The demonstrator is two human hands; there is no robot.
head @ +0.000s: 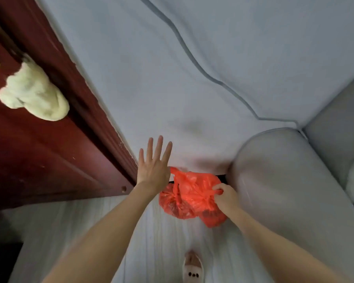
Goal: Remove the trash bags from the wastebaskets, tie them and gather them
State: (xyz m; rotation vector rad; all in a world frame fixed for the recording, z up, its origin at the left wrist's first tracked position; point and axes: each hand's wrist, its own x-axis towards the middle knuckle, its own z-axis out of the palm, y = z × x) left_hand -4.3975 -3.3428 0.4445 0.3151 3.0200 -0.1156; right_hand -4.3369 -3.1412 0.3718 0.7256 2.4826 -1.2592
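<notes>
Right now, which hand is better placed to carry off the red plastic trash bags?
The right hand: its fingers already grip the red plastic trash bags at their gathered tops. The left hand is open and empty.

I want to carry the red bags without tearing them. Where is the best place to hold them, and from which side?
Take the red trash bags at the bunched neck on top, where the right hand already has its grip. The plastic is gathered into a thick twist there, while the bulging lower parts are thin and stretched. Come from above, since the bags hang down. The left hand is open and free.
</notes>
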